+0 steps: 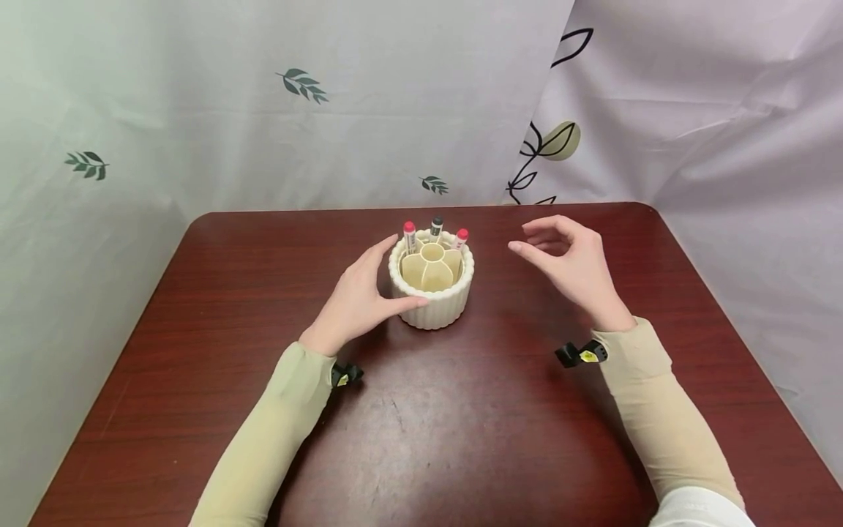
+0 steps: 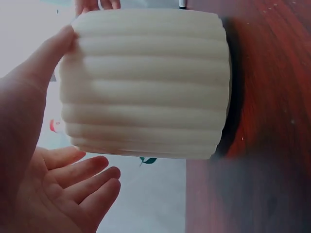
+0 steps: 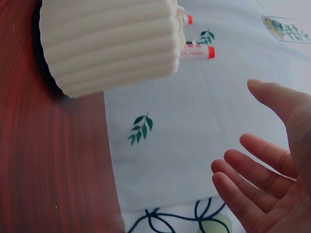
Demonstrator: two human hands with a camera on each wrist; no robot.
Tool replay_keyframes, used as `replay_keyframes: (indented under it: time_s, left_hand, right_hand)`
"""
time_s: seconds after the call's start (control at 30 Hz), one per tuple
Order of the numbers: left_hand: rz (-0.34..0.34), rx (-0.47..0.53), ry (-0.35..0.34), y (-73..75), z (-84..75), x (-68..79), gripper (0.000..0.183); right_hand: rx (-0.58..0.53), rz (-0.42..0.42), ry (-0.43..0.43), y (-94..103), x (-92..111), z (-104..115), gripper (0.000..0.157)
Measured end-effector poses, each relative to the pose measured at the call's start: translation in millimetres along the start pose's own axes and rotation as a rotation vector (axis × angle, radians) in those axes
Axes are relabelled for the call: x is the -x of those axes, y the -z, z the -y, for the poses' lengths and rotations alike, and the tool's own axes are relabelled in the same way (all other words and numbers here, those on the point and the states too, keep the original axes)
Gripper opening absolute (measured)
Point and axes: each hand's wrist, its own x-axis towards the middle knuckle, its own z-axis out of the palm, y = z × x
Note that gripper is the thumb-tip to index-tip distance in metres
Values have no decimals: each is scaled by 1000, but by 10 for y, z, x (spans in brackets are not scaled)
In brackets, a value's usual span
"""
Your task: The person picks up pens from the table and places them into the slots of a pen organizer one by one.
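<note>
A cream, ribbed pen holder (image 1: pixel 435 313) with a scalloped rim and petal-shaped dividers stands upright mid-table. My left hand (image 1: pixel 356 296) holds it from the left: the thumb lies across the front rim, the index finger reaches the back left. Close up in the left wrist view, the thumb tip touches the rim of the pen holder (image 2: pixel 146 82). Toward its back are a red-capped marker (image 1: pixel 410 239), a black-capped marker (image 1: pixel 437 229) and another red-capped marker (image 1: pixel 461 239). My right hand (image 1: pixel 573 263) hovers to the right, apart from the holder, fingers loosely bent around nothing.
The dark red wooden table (image 1: pixel 435 432) has rounded far corners. Behind and beside it hangs a pale curtain (image 1: pixel 369 146) with leaf prints. A small black camera (image 1: pixel 345 375) sits on the left wrist, and another camera (image 1: pixel 582 355) on the right.
</note>
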Motion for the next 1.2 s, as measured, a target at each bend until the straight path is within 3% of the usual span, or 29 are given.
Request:
replay_keyframes:
  time_s: [0.27,0.43,0.9,1.2]
  left_hand:
    - [38,204,43,-85,145,-123,114]
    - [55,310,36,-116,188,-162,111]
    - [46,334,42,-139,200,-188,109]
    - [32,330,34,-140,219,-179,110]
  right_hand:
    - [22,-45,-7,132,9,-70,36]
    - [29,-55,-25,197,16,-108,36]
    - [91,-102,-109,517,-155,-233,42]
    - [208,-109,-131,741,-271,-393,50]
